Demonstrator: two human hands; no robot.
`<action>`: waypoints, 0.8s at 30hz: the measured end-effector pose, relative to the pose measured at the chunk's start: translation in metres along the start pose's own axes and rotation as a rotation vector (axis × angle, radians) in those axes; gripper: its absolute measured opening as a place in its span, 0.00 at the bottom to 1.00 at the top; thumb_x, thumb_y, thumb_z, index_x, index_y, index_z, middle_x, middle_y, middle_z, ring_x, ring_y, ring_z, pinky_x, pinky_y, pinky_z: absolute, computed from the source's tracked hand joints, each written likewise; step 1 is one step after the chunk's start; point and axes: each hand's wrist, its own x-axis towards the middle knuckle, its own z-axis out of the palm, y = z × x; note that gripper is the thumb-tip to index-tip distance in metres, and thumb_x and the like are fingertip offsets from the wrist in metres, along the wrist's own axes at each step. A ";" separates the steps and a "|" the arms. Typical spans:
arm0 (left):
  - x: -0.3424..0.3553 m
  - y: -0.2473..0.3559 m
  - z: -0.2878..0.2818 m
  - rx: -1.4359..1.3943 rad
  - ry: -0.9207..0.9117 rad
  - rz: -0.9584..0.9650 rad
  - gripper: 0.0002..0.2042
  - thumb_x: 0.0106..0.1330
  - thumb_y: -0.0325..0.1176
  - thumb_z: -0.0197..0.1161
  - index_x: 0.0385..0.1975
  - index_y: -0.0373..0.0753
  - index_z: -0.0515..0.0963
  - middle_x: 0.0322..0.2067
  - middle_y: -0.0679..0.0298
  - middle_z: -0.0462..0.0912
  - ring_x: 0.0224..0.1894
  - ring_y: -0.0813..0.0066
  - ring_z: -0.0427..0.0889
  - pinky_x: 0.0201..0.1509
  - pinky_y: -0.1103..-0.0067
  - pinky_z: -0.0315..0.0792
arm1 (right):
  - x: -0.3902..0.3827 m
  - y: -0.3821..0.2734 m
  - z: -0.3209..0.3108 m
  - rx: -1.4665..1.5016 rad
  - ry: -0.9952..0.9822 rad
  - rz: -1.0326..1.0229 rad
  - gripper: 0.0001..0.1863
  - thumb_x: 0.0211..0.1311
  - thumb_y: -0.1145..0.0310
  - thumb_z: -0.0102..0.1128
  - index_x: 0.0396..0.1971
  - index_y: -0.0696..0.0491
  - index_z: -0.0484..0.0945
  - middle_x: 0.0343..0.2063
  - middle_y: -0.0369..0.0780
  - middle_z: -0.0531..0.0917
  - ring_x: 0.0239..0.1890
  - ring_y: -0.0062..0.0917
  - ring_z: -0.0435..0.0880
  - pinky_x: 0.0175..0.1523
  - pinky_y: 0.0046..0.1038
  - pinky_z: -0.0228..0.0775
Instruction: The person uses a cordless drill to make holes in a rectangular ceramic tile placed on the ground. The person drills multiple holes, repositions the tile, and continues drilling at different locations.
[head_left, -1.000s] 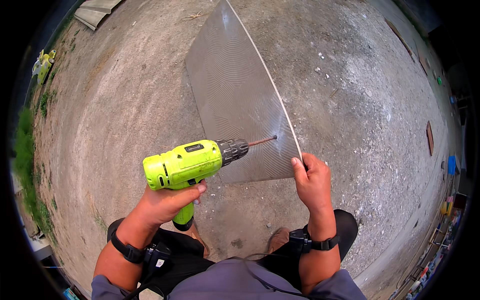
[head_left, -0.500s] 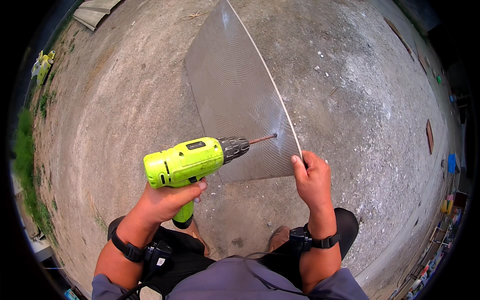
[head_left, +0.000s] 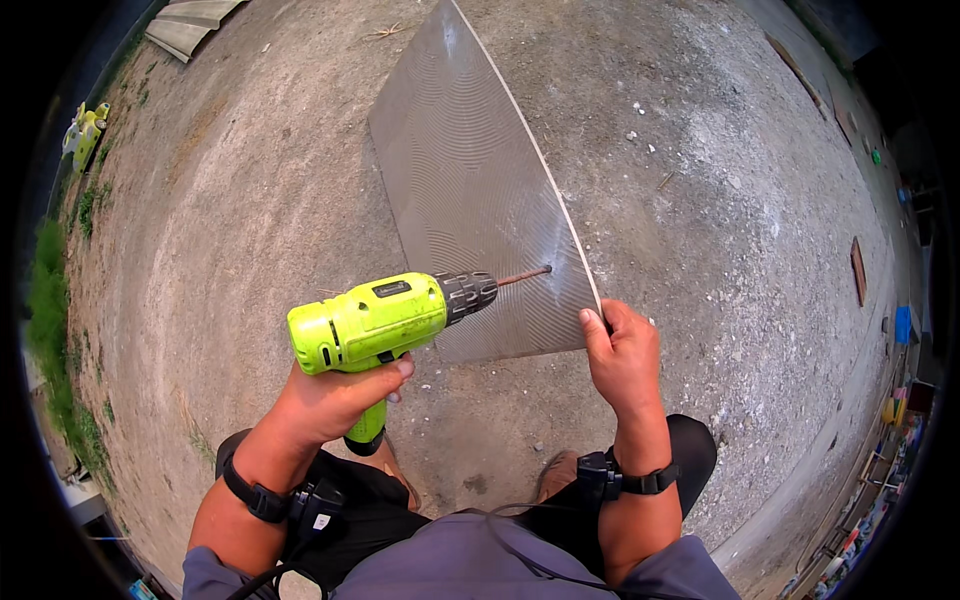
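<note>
A greyish-blue shirt (head_left: 450,565) with loose sleeves (head_left: 682,570) fills the bottom centre of the frame, a thin black cable (head_left: 522,565) curving across its front, with black legwear (head_left: 692,455) showing on either side. Black wrist straps (head_left: 652,482) with plastic buckles sit at lower left and lower right, each beside a dark boxy module (head_left: 318,507), the left one bearing a small white label (head_left: 321,521). The footwear (head_left: 558,475) at lower centre looks brownish, though its type is hard to tell, being mostly covered.
</note>
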 end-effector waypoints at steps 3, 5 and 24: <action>0.000 0.000 0.000 0.031 0.006 -0.003 0.14 0.60 0.25 0.68 0.47 0.36 0.78 0.31 0.67 0.82 0.28 0.80 0.80 0.32 0.80 0.76 | 0.000 -0.003 -0.001 0.006 -0.008 0.003 0.10 0.65 0.66 0.59 0.34 0.58 0.80 0.25 0.48 0.80 0.28 0.41 0.79 0.33 0.38 0.69; -0.001 0.003 0.000 0.047 0.012 -0.023 0.15 0.60 0.27 0.68 0.47 0.36 0.79 0.33 0.65 0.83 0.29 0.77 0.80 0.34 0.79 0.77 | 0.000 -0.005 -0.001 0.013 -0.012 0.012 0.10 0.66 0.65 0.58 0.32 0.57 0.79 0.26 0.50 0.81 0.30 0.50 0.80 0.34 0.43 0.70; -0.001 0.005 0.000 0.091 0.003 0.045 0.15 0.60 0.24 0.68 0.48 0.35 0.78 0.30 0.68 0.81 0.28 0.82 0.79 0.31 0.80 0.74 | -0.002 -0.006 0.000 0.011 -0.014 0.055 0.10 0.64 0.65 0.60 0.34 0.57 0.80 0.25 0.48 0.81 0.29 0.42 0.79 0.34 0.38 0.70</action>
